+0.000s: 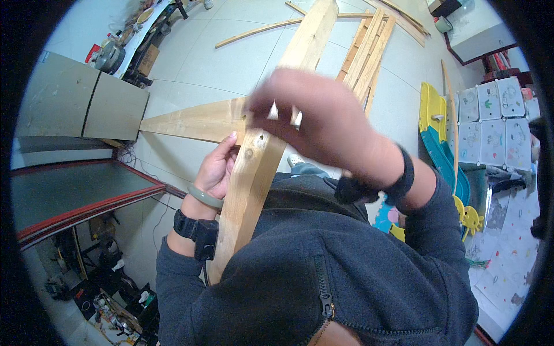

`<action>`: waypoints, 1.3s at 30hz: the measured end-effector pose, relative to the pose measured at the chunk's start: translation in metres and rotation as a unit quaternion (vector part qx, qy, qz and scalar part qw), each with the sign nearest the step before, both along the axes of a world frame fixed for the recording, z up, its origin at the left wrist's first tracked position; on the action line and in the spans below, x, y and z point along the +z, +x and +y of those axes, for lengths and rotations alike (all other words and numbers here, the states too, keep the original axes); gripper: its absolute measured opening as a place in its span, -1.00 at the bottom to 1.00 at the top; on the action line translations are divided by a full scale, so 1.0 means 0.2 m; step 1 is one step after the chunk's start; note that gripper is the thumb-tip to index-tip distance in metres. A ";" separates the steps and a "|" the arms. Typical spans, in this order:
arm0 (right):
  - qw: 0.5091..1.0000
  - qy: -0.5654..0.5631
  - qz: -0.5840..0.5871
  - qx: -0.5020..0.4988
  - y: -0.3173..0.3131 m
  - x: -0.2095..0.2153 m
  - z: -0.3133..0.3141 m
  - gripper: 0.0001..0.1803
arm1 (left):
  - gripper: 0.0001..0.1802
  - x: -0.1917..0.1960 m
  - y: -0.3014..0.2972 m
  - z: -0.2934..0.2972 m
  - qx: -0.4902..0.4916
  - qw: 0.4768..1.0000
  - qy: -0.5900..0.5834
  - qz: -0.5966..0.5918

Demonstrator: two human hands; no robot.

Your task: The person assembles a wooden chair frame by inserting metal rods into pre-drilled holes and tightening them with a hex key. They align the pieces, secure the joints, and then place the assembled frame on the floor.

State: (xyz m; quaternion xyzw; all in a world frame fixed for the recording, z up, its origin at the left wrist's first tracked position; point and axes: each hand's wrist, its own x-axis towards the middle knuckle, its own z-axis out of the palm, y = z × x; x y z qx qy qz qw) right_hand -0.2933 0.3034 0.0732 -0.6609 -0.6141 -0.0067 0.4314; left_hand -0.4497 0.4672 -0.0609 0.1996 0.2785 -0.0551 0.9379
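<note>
A thick wooden post (248,179) slopes up from my lap, with a dark knot or hole near its upper end. Beside that end, a flat wooden board (193,120) reaches left across the floor. My left hand (216,172) is closed at the meeting of the two, thumb on the board's edge, its other fingers partly behind the wood. Over the joint hovers my right hand (329,115), smeared by motion; whether it holds anything is unclear. Past it, a wooden length (309,40) runs away from me; the right hand hides how it meets the post.
Several wooden strips (366,49) lie on the tiled floor ahead, along with a thin curved strip (259,30). A yellow and teal plastic slide (441,144) and white storage cubes (487,121) stand to the right. Grey cabinets (86,104) and a red-edged panel (86,193) are on the left.
</note>
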 end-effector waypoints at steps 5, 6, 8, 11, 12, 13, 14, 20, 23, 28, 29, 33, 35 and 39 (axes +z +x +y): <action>0.962 -0.080 -0.215 0.147 -0.17 -0.11 -0.21 -0.85 | -0.65 0.05 0.04 0.01 0.002 1.000 -0.002 -0.007; 0.959 -0.101 -0.221 0.144 -0.17 -0.16 -0.25 -0.83 | -0.65 0.05 0.04 0.02 0.011 1.000 -0.007 -0.019; 0.951 -0.150 -0.227 0.146 -0.14 -0.26 -0.32 -0.79 | -0.65 0.07 0.04 0.05 0.017 1.000 -0.001 -0.020; 0.968 -0.224 -0.067 0.095 -0.06 -0.38 -0.42 -0.67 | -0.65 0.07 0.04 0.07 0.014 0.999 -0.010 -0.033; 0.972 -0.230 0.005 0.053 -0.04 -0.42 -0.42 -0.76 | -0.65 0.08 0.04 0.08 0.013 0.999 -0.013 -0.031; 0.976 -0.218 0.021 0.006 -0.01 -0.45 -0.41 -0.81 | -0.64 0.08 0.04 0.08 0.008 0.999 -0.017 -0.037; 0.973 -0.221 0.040 -0.045 0.01 -0.47 -0.39 -0.84 | -0.64 0.08 0.04 0.07 0.006 0.999 -0.017 -0.035; 0.974 -0.027 -0.070 -0.212 0.16 -0.46 -0.17 -0.72 | -0.61 0.10 0.02 0.06 -0.006 0.999 -0.008 -0.036; 0.979 0.050 -0.042 -0.191 0.17 -0.39 -0.07 -0.66 | -0.60 0.10 0.02 0.05 -0.006 0.999 -0.005 -0.035; 0.977 0.096 -0.134 -0.137 0.09 -0.29 0.03 -0.77 | -0.61 0.09 0.02 0.04 0.003 1.000 -0.007 -0.026; 0.980 0.096 -0.138 -0.110 0.07 -0.29 0.02 -0.79 | -0.62 0.09 0.03 0.03 0.015 1.000 -0.004 -0.024; 0.967 0.065 -0.237 -0.062 0.00 -0.32 -0.17 -0.75 | -0.66 0.08 0.03 0.04 0.022 1.000 -0.010 -0.015; 0.976 0.008 -0.215 -0.015 0.01 -0.37 -0.24 -0.75 | -0.66 0.09 0.03 0.04 0.019 1.000 0.001 -0.014; 0.989 -0.018 -0.140 -0.038 0.06 -0.47 -0.31 -0.79 | -0.66 0.09 0.04 0.04 0.021 1.000 -0.003 -0.005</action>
